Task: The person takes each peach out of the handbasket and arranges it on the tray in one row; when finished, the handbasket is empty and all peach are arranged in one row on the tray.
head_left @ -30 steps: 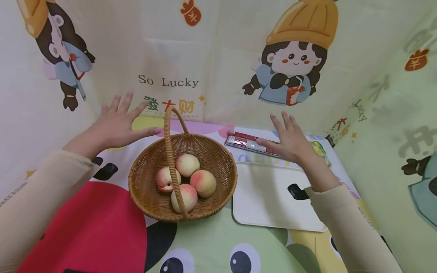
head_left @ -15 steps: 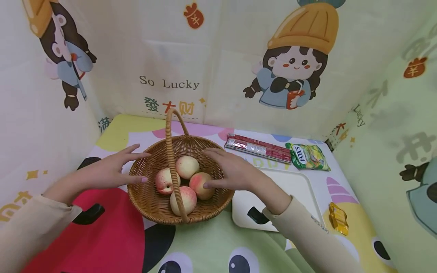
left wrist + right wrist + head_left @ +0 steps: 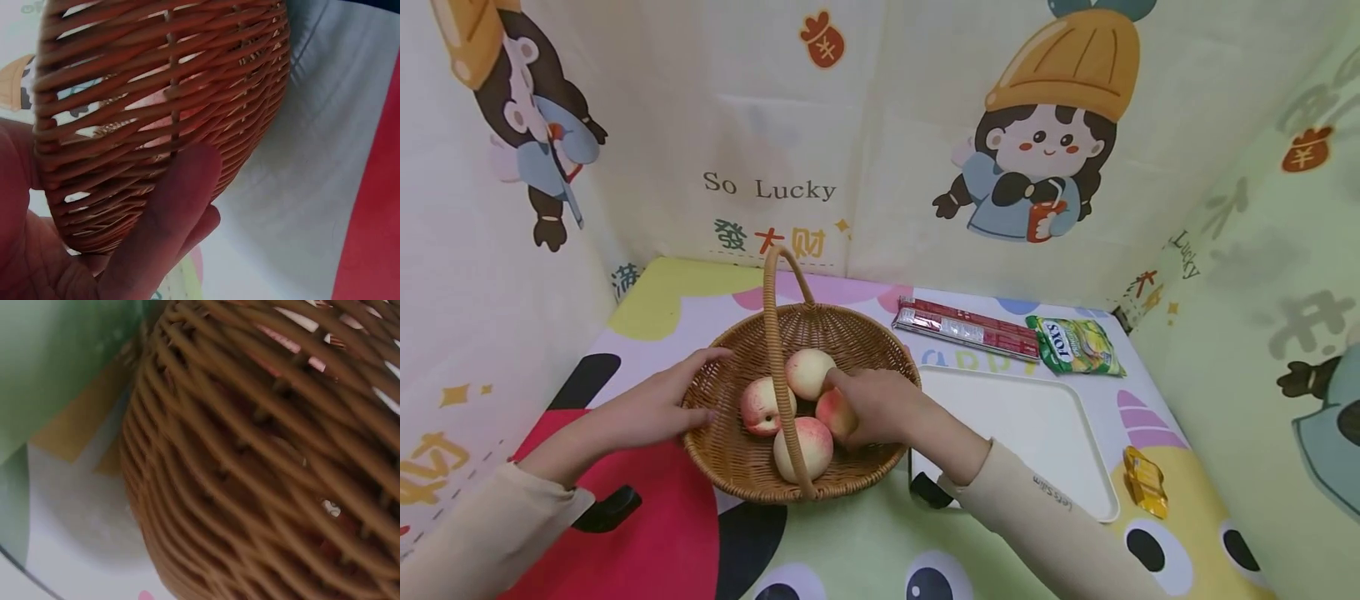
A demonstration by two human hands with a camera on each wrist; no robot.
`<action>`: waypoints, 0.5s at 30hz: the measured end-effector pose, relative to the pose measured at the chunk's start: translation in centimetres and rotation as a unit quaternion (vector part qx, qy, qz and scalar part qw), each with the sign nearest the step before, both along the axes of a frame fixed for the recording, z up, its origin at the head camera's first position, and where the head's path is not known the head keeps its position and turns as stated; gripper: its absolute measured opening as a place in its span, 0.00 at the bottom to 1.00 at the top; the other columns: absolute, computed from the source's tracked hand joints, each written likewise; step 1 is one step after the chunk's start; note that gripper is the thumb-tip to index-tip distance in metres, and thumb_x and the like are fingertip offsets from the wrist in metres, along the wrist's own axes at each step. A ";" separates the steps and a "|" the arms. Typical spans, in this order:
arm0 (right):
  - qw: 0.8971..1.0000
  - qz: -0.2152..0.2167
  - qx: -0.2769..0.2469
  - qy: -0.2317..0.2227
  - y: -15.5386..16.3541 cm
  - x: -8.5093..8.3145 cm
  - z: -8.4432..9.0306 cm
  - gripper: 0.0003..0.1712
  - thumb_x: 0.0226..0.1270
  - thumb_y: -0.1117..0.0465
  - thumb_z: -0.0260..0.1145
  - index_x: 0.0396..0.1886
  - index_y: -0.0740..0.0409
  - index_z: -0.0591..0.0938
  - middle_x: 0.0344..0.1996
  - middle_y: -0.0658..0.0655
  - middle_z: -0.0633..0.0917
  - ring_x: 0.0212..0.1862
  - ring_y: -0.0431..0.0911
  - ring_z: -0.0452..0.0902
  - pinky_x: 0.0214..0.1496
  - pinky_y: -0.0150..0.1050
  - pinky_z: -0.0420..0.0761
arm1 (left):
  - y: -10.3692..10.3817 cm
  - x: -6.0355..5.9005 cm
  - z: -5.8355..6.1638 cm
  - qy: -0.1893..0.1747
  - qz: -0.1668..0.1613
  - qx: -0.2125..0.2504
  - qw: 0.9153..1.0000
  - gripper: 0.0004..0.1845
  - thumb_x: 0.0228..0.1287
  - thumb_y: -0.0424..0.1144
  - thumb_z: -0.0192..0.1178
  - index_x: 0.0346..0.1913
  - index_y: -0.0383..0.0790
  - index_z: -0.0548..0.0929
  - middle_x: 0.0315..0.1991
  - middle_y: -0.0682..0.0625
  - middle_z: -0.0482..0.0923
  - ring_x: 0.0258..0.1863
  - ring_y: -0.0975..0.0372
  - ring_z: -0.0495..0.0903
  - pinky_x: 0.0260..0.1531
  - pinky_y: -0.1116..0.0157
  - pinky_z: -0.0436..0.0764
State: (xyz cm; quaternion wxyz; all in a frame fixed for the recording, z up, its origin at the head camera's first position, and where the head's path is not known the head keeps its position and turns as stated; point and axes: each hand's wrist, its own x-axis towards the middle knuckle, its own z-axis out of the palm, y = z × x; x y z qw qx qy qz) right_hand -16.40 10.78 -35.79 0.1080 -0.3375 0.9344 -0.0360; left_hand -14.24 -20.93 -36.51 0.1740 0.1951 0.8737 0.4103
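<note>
Left hand gripping wicker basket by its rim, right hand curled round peach inside

We look into a small cloth-walled booth: printed hangings (cartoon girls and "So Lucky" lettering) enclose three sides of a bench spread with a bright cartoon cover; what building holds it, we cannot tell.

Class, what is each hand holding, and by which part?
The left hand holds the basket by its left rim; the right hand grasps the rightmost peach, seemingly by its right side.
</note>
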 end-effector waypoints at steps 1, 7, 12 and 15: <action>1.000 0.001 -0.001 0.007 0.0 0.1 -0.1 0.34 0.48 0.47 0.79 0.55 0.43 0.76 0.36 0.47 0.81 0.40 0.47 0.80 0.39 0.44 0.80 | 0.1 0.1 0.0 0.003 0.005 -0.001 1.000 0.42 0.63 0.30 0.65 0.76 0.38 0.55 0.63 0.26 0.65 0.38 0.53 0.83 0.28 0.60 0.84; 0.999 0.005 -0.031 0.016 1.0 0.2 0.4 0.37 0.46 0.45 0.80 0.59 0.43 0.77 0.45 0.49 0.82 0.43 0.46 0.80 0.42 0.45 0.81 | 0.5 0.2 0.0 0.043 0.018 -0.022 0.999 0.42 0.61 0.27 0.63 0.76 0.34 0.57 0.68 0.26 0.61 0.56 0.37 0.76 0.40 0.51 0.85; 0.990 0.004 -0.140 -0.020 2.9 0.1 1.5 0.41 0.42 0.49 0.81 0.61 0.41 0.76 0.54 0.47 0.77 0.49 0.43 0.76 0.47 0.43 0.80 | 0.6 0.2 -0.1 0.063 0.016 -0.030 0.997 0.41 0.61 0.25 0.59 0.77 0.33 0.56 0.71 0.26 0.59 0.59 0.36 0.73 0.45 0.48 0.82; 0.968 0.010 -0.243 -0.054 4.4 0.1 2.0 0.43 0.42 0.52 0.81 0.63 0.43 0.75 0.56 0.44 0.75 0.52 0.40 0.75 0.50 0.42 0.80 | 0.7 0.3 -0.1 0.078 0.016 -0.043 0.996 0.38 0.64 0.25 0.55 0.77 0.32 0.56 0.71 0.27 0.59 0.61 0.36 0.72 0.50 0.44 0.80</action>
